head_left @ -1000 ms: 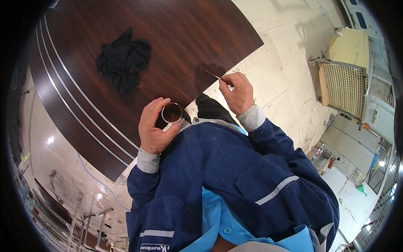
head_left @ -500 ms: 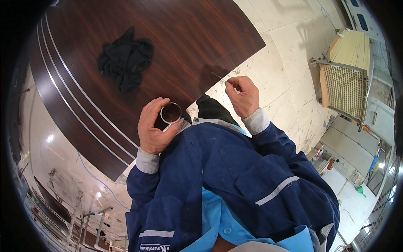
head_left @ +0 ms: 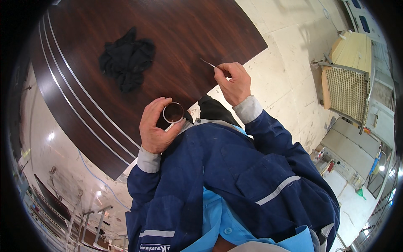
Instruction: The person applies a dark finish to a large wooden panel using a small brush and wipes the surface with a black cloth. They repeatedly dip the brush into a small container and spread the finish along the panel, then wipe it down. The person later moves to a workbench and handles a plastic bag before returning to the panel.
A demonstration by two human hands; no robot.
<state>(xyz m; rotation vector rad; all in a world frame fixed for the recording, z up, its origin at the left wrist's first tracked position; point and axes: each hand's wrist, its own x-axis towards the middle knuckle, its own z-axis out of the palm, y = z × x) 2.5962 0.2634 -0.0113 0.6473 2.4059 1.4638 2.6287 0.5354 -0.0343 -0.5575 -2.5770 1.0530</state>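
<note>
Right of black cloth (head_left: 127,61), right hand (head_left: 235,83) pinches stick (head_left: 208,63), swung inward, reaching farther over desk (head_left: 180,33); below cloth, left hand (head_left: 154,131) holds cup (head_left: 171,122).

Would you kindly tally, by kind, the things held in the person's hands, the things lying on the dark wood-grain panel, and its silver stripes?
White-rimmed cup, in the left hand: 1
Thin stick-like tool, in the right hand: 1
Black cloth, on the panel: 1
Silver stripes, along the panel: 3
Total: 6
</note>
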